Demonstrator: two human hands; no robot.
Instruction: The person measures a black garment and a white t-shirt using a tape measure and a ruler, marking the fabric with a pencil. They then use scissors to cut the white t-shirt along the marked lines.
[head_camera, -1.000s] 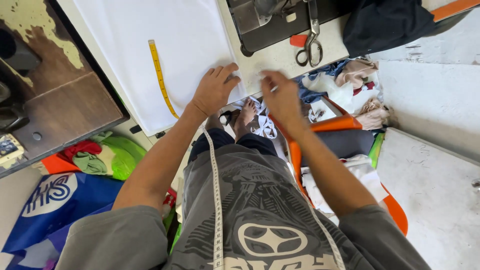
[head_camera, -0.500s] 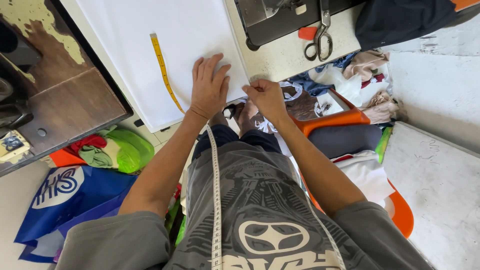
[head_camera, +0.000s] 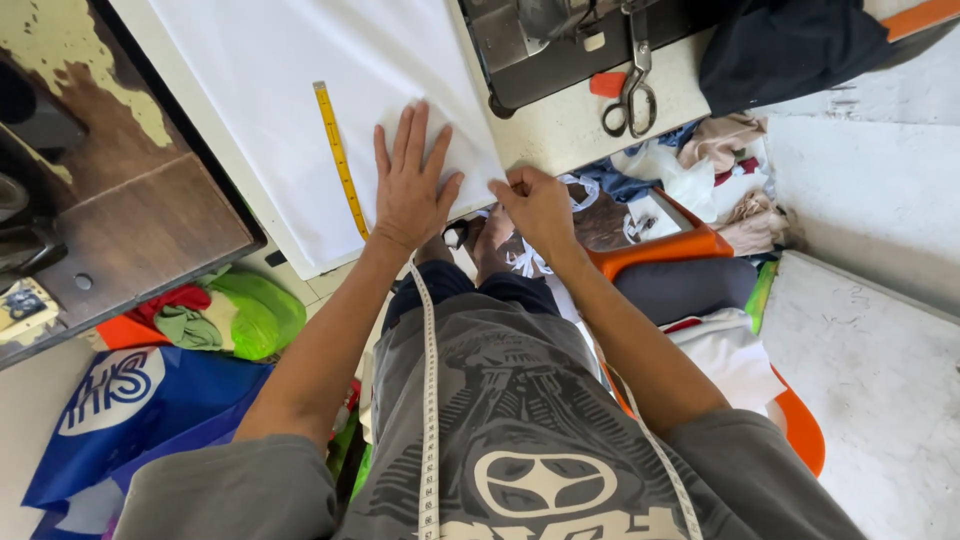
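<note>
A white fabric sheet lies spread over the table. My left hand rests flat on it near the corner, fingers spread. My right hand pinches the fabric's corner edge just off the table's side. A yellow measuring tape lies on the fabric to the left of my left hand. A white measuring tape hangs around my neck over my grey printed shirt.
Scissors and a small red object lie on the table by a dark sewing machine base. Dark cloth is piled at the far right. An orange bin holds fabric scraps. Green and blue bags lie on the floor left.
My left hand slid further onto the white fabric and flattened. My right hand moved left from the scrap pile to the fabric's corner and closed on it.
</note>
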